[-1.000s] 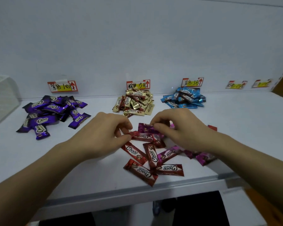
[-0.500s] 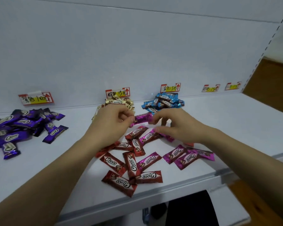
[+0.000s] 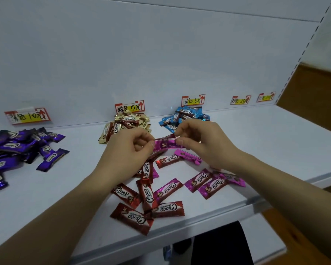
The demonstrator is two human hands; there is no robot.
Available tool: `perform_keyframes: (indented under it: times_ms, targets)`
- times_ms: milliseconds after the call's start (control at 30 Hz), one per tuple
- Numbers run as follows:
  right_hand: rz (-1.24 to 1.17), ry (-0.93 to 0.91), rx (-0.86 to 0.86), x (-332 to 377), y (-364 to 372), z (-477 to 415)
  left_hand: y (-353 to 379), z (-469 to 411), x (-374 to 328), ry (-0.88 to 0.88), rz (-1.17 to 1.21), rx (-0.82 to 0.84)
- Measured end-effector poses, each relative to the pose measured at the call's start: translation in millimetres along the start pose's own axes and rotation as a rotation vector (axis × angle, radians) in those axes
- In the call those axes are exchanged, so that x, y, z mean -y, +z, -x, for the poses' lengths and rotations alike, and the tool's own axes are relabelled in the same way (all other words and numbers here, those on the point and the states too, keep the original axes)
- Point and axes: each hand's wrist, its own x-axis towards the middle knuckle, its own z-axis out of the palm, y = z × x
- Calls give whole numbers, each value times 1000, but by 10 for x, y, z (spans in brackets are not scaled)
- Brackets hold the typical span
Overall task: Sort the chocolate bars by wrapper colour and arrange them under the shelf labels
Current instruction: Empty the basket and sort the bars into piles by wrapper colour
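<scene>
Head view — shiny magenta bar (image 3: 166,144), level

shop, white shelf (image 3: 275,150), price labels (image 3: 129,107)

Choc bar wrappers (image 3: 166,208): glossy foil-like plastic, crinkled. Shelf (image 3: 237,134): smooth matt white, prob. painted metal. Labels (image 3: 130,107): paper.

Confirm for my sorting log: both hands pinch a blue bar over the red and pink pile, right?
Not blue. The head view shows the left hand and right hand pinching a pink bar over the red and pink pile.
</scene>
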Motion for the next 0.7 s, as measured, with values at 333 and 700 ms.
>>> perform_keyframes:
  times_ms: [333,700]
  targets:
    - [6,24,-14,103,-10,-64,18,37,-81,16,253,177]
    - [337,185,379,-9,-158,-1,25,21,2,-123,180,-57]
